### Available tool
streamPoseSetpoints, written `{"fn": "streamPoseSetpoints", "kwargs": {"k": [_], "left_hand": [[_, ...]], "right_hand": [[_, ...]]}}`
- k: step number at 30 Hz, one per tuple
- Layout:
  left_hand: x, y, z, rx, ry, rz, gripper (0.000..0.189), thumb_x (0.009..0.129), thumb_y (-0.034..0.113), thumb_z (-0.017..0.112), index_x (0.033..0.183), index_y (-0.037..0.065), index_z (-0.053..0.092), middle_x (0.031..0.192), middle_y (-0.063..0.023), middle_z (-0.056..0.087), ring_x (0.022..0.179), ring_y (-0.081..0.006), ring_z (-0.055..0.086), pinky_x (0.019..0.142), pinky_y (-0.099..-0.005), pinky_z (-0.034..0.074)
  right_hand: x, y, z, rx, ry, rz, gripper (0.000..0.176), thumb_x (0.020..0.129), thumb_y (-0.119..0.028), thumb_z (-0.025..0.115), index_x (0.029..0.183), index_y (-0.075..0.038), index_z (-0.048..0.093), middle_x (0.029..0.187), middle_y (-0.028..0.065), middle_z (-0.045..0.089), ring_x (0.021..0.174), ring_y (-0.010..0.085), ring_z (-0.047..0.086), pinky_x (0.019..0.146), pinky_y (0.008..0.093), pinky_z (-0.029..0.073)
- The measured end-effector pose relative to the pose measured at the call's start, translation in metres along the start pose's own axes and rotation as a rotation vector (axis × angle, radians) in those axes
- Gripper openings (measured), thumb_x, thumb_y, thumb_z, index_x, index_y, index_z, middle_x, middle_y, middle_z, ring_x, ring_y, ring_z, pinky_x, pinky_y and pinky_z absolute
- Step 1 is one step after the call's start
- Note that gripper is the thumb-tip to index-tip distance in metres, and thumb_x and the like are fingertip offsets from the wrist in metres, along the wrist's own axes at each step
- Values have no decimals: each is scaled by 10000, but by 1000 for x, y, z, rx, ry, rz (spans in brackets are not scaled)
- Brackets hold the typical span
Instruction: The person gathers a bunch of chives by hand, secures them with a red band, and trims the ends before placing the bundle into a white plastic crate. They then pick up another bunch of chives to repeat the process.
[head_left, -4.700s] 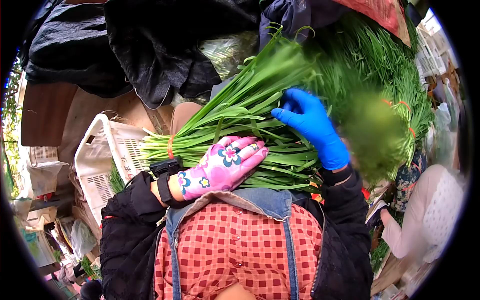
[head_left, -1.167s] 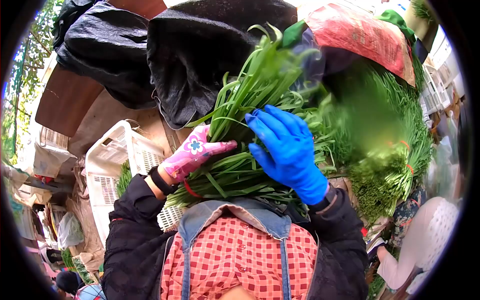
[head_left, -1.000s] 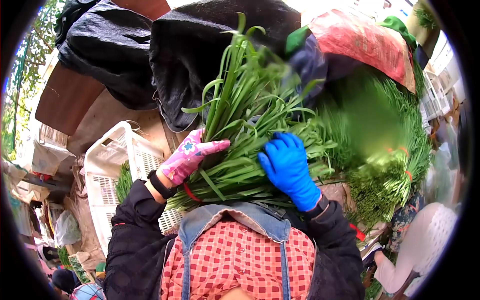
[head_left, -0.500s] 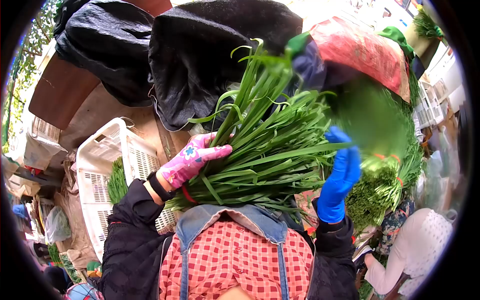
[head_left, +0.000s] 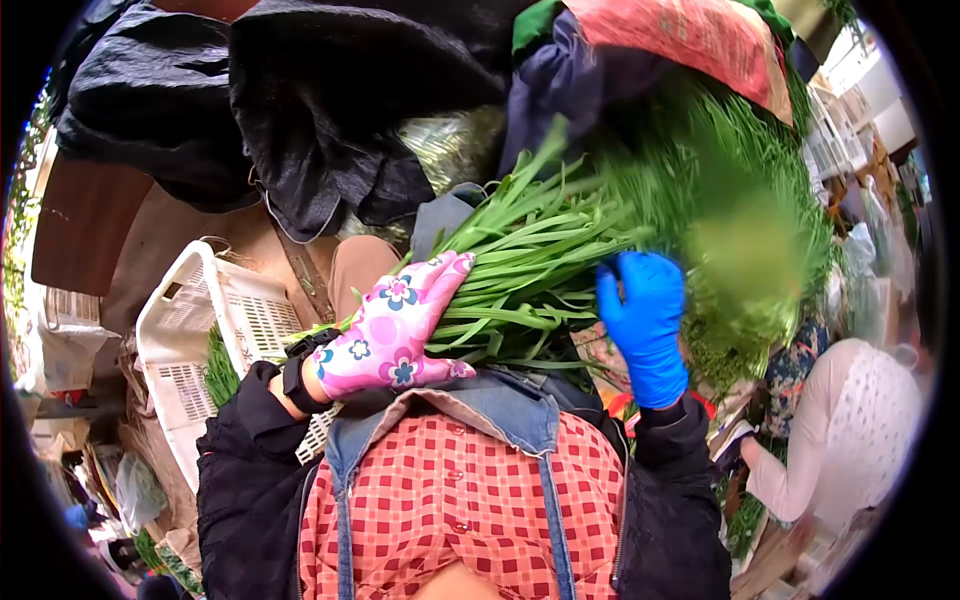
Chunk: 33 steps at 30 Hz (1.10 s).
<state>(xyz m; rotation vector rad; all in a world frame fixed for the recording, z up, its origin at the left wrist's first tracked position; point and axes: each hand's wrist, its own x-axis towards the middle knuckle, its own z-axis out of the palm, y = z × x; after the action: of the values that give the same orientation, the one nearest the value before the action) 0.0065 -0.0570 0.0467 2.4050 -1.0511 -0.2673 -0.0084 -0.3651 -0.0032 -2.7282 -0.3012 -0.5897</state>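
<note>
My left hand [head_left: 395, 325], in a pink flowered glove, is wrapped over the gathered end of a bunch of garlic chives [head_left: 540, 265]. The long green leaves fan out to the right across my lap, and their cut ends are mostly hidden under the glove. Beside the leaf tips is my right hand [head_left: 645, 325], in a blue glove. Its fingers are curled forward with the thumb at their left; whatever they hold, if anything, is hidden.
A white plastic crate [head_left: 185, 345] with greens inside stands at left. Black cloths [head_left: 340, 110] lie ahead. More chives [head_left: 690, 170] are heaped at right under a red sack [head_left: 685, 40]. Another person in a white sleeve [head_left: 810, 450] is at lower right. A green blur obscures part of the heap.
My left hand has turned flatter over the bunch, covering its base. My right hand has moved left and its raised fingers have curled. The view has shifted right.
</note>
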Motion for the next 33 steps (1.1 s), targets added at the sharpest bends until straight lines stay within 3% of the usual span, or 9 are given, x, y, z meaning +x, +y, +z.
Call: {"fn": "streamPoseSetpoints", "kwargs": {"k": [3,4,7,11,15,21,28,31,33], "left_hand": [[4,-3,6,85,-8,17,1056,704,380,832,1493,-59,285,1442,-303,404,1317,-448,427,1084,-494,358],[4,-2,8,109,-9,10,1061,695,370,837,1493,-58,284,1438,-308,404,1315,-449,429,1082,-493,362],[7,0,10,146,-34,1,1081,683,367,848,1493,-62,275,1460,-305,383,1331,-453,413,1092,-486,357],[5,-2,14,231,-69,32,1068,711,383,836,1490,-74,266,1468,-303,380,1351,-458,399,1100,-478,356],[9,2,8,108,-40,2,928,819,365,756,1484,-74,280,1433,-311,410,1314,-451,430,1105,-482,345],[14,-2,5,-17,-77,-32,902,836,346,753,1480,-74,282,1437,-292,420,1311,-453,434,1093,-467,363],[12,-7,11,53,-44,16,828,849,234,739,1479,-67,293,1427,-291,431,1299,-456,446,1085,-464,375],[13,-3,12,121,-49,38,828,847,214,736,1480,-70,285,1434,-291,423,1288,-449,458,1071,-469,389],[13,2,12,181,-74,-30,849,831,237,753,1474,-77,295,1436,-296,417,1274,-445,472,1058,-473,402]], "right_hand": [[-17,24,-5,162,128,159,132,866,-131,668,981,-69,689,815,100,687,715,301,644,699,394,493],[-21,27,-16,178,116,218,202,887,-126,673,1075,-58,697,948,128,718,792,297,683,684,377,525],[-27,43,-31,248,205,277,233,919,-84,651,1144,-36,688,1061,126,718,904,213,704,829,313,536],[-31,50,-43,556,426,404,214,968,-44,590,1160,-7,680,1117,81,706,943,141,650,848,297,524],[-27,12,-63,960,335,570,194,980,-52,570,1129,-1,685,1096,80,705,922,124,643,819,279,523],[-21,-17,-34,531,-14,-88,324,802,-91,726,1123,-117,697,1033,83,694,863,287,657,748,380,496],[-33,-36,1,222,57,-137,281,786,-100,758,1064,-120,721,822,61,649,751,283,621,689,356,493],[-38,-34,-2,742,70,274,37,848,-97,713,869,-82,738,770,76,676,711,206,638,662,318,499],[-44,-18,-16,1006,-11,584,65,887,-77,681,883,-52,742,820,65,708,714,176,648,666,295,502]]}}
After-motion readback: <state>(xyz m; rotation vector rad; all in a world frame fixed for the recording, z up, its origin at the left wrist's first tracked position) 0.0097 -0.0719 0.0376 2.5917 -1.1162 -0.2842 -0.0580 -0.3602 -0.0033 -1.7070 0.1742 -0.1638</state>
